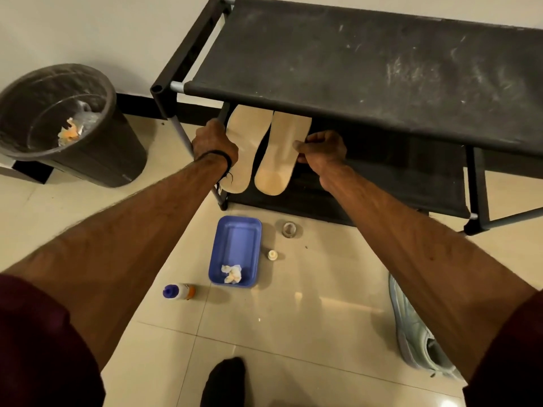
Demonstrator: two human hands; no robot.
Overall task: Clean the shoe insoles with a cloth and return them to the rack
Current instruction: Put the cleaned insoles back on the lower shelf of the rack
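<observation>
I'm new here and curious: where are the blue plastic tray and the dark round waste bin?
Blue plastic tray (236, 242): head view, bare floor of tray.
Dark round waste bin (129, 160): head view, outer side wall.

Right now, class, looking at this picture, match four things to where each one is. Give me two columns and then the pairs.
Things:
1. tissue
2. insoles
3. bin
4. shoe

Places:
A. left of the rack, by the wall
B. in the blue tray
C. floor, far right
D. on the rack's lower shelf, held by both hands

Pairs: 1-B, 2-D, 3-A, 4-C
</observation>
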